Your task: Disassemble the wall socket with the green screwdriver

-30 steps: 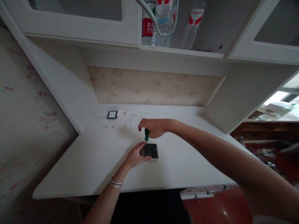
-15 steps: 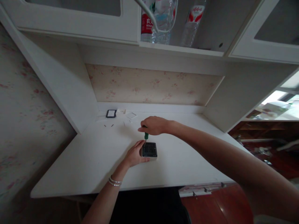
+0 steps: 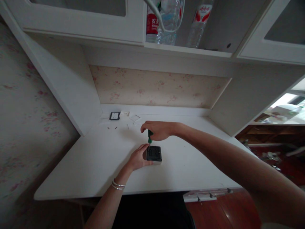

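My right hand is closed around the green handle of a screwdriver, held upright. Its shaft points down at the upper left corner of a square box with a black plate on top and pale sides, lying on the white desk. Whether the tip sits in a screw is too small to tell. My left hand grips that box from its left side, thumb and fingers at two edges.
Toward the back left of the desk lie a white socket panel with a dark frame, a thin white frame and several small screws or slivers. Overhead, a cabinet shelf holds plastic bottles, and a white cable hangs in front.
My right hand has shifted its grip on the screwdriver, the index finger now reaching out and more of the green handle showing. My left hand still holds the box.
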`<state>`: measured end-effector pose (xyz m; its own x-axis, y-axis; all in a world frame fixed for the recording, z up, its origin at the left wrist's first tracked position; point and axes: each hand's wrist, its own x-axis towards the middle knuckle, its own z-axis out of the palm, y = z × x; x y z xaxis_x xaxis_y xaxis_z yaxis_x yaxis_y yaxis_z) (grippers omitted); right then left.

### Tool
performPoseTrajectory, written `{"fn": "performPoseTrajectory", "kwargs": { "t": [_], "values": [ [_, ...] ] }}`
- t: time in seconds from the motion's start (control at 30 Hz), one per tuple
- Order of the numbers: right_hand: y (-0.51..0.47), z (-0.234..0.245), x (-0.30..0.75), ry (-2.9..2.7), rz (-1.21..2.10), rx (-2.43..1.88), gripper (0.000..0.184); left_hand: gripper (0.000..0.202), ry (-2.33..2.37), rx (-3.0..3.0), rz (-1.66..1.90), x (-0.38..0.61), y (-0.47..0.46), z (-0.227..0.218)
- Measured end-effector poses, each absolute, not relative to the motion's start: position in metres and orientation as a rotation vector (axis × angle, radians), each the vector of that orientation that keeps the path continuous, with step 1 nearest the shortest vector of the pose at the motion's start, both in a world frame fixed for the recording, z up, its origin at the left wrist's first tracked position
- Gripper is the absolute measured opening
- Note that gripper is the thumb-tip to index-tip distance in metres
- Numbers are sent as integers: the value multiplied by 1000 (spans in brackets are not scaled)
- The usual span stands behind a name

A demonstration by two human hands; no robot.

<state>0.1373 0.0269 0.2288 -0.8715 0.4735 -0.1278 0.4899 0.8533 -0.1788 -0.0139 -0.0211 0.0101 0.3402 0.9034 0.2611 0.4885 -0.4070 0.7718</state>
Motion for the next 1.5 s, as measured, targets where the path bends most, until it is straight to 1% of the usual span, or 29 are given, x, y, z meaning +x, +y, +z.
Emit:
{"fn": "performPoseTrajectory", "kwargs": {
  "t": [0.03, 0.07, 0.13, 0.17, 0.2, 0.27, 0.3, 0.33, 0.37, 0.4, 0.5, 0.53, 0.57, 0.63, 0.67, 0.73, 0.77, 0.83, 0.87, 0.9, 0.93, 0.97, 1.03, 1.13, 1.3, 1.37, 1.4, 1.5],
  "values": [
    [27, 229, 137, 2930, -331, 765, 42, 89, 1220, 2021, 926, -14, -21, 10],
    [26, 230, 136, 2903, -310, 815, 40, 89, 1225, 2015, 929, -14, -21, 9],
    [26, 229, 135, 2847, -195, 1000, 32, 87, 1226, 2010, 939, -13, -20, 8],
    [26, 229, 134, 2831, -141, 1064, 33, 87, 1223, 2011, 943, -13, -20, 8],
    [26, 229, 134, 2837, -114, 1077, 34, 87, 1220, 2013, 944, -13, -20, 9],
    [26, 229, 134, 2897, -163, 971, 25, 88, 1222, 2012, 942, -12, -20, 10],
    [27, 229, 135, 2921, -223, 893, 28, 88, 1224, 2012, 940, -12, -20, 10],
    [27, 229, 135, 2926, -278, 841, 38, 89, 1226, 2012, 939, -12, -21, 10],
    [27, 229, 136, 2915, -308, 840, 46, 89, 1229, 2013, 938, -12, -21, 10],
    [27, 228, 136, 2894, -302, 886, 49, 90, 1232, 2017, 937, -13, -21, 10],
    [27, 223, 136, 2863, -138, 1101, 34, 90, 1249, 2032, 931, -13, -21, 9],
    [27, 221, 136, 2879, -95, 1126, 33, 90, 1252, 2038, 926, -13, -21, 9],
    [27, 220, 137, 2915, -83, 1103, 32, 89, 1250, 2045, 919, -13, -21, 8],
    [26, 220, 138, 2992, -162, 967, 22, 89, 1243, 2054, 907, -14, -20, 8],
    [25, 222, 138, 3008, -229, 887, 27, 89, 1241, 2056, 901, -14, -20, 7],
    [23, 226, 138, 2983, -297, 837, 43, 89, 1245, 2056, 896, -14, -20, 7],
    [21, 228, 137, 2946, -275, 887, 43, 89, 1250, 2055, 896, -14, -20, 7],
    [19, 230, 135, 2862, -143, 1049, 32, 89, 1254, 2058, 902, -14, -20, 8],
    [18, 229, 134, 2831, -68, 1120, 30, 90, 1253, 2061, 906, -14, -20, 8],
    [18, 228, 133, 2819, -15, 1154, 33, 90, 1251, 2065, 905, -14, -19, 8],
    [19, 226, 133, 2834, 6, 1143, 35, 91, 1252, 2068, 900, -14, -19, 8],
    [20, 224, 133, 2874, -8, 1093, 33, 92, 1255, 2068, 893, -14, -19, 7],
    [22, 221, 135, 2968, -108, 950, 26, 93, 1262, 2055, 880, -14, -19, 7],
    [25, 219, 138, 3012, -223, 877, 35, 92, 1243, 2032, 893, -15, -19, 6],
    [23, 220, 135, 2937, -59, 1100, 35, 88, 1212, 2042, 928, -15, -18, 7],
    [22, 222, 135, 2946, -41, 1023, 31, 88, 1203, 2052, 943, -15, -18, 6],
    [21, 224, 135, 2950, -68, 953, 32, 88, 1201, 2056, 952, -15, -17, 5],
    [21, 228, 134, 2908, -148, 872, 44, 87, 1209, 2057, 964, -16, -17, 2]
  ]
}}
